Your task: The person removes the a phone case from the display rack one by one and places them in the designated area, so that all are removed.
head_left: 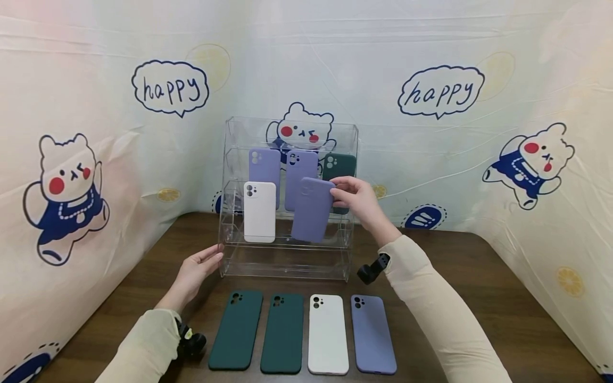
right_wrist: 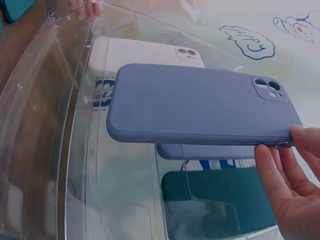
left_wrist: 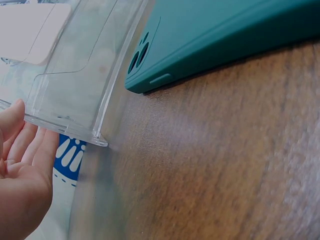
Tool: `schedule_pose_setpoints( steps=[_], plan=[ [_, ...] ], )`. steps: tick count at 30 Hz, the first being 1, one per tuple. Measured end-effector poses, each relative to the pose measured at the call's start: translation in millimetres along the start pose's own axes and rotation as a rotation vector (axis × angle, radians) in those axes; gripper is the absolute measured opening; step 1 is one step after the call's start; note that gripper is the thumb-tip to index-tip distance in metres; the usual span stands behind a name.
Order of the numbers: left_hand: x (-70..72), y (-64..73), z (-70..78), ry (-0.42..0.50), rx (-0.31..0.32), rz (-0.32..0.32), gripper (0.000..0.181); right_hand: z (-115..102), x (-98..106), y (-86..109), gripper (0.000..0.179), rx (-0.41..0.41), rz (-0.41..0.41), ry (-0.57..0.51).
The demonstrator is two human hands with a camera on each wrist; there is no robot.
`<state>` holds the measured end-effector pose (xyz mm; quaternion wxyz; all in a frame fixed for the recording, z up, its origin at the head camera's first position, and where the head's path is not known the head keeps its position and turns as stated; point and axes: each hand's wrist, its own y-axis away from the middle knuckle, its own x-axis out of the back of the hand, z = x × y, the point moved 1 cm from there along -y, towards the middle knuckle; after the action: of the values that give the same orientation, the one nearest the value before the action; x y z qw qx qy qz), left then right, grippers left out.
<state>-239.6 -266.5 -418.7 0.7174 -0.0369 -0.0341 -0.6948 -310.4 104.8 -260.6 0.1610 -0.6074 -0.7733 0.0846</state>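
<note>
Head view: your right hand pinches the upper edge of a tilted purple case before the clear rack; contact between its lower end and the tier cannot be confirmed. Left of your right hand, a narrow gap separates that case from the white case. Your left hand grips the rack's lower side edge, apart from the nearest green case. Beyond your hands, backdrop bubbles read "happy".

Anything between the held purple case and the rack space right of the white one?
Possibly the clear front lip, low across that space; I can't tell whether the held purple case is above or outside it. Nothing else visible.
</note>
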Motion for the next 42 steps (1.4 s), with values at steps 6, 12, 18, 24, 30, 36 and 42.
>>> schedule_pose_setpoints(
  steps=[6,12,18,24,30,36,42],
  plan=[
    [0.3,0.6,0.1,0.004,0.005,-0.002,0.057,1.2,15.9,12.0,0.027,-0.007,-0.021,0.007],
    [0.3,0.5,0.2,-0.002,0.005,-0.007,0.057,5.1,33.5,25.0,0.03,-0.029,-0.062,0.048],
    [-0.7,0.2,1.6,-0.004,0.012,0.0,0.056,12.4,50.2,38.5,0.034,-0.058,-0.146,0.059],
    [-0.5,-1.0,1.3,-0.008,0.015,-0.001,0.057,25.9,68.6,52.2,0.032,-0.094,-0.205,0.032],
    [0.4,-1.2,0.7,-0.013,0.014,0.006,0.057,39.3,85.8,64.2,0.022,-0.12,-0.229,-0.024],
    [0.6,-0.4,-0.3,-0.021,0.013,-0.003,0.056,52.9,105.3,76.3,0.013,-0.167,-0.252,-0.059],
    [0.0,-0.9,0.2,-0.023,0.008,-0.005,0.057,66.4,128.2,87.9,0.013,-0.2,-0.297,-0.057]
  ],
)
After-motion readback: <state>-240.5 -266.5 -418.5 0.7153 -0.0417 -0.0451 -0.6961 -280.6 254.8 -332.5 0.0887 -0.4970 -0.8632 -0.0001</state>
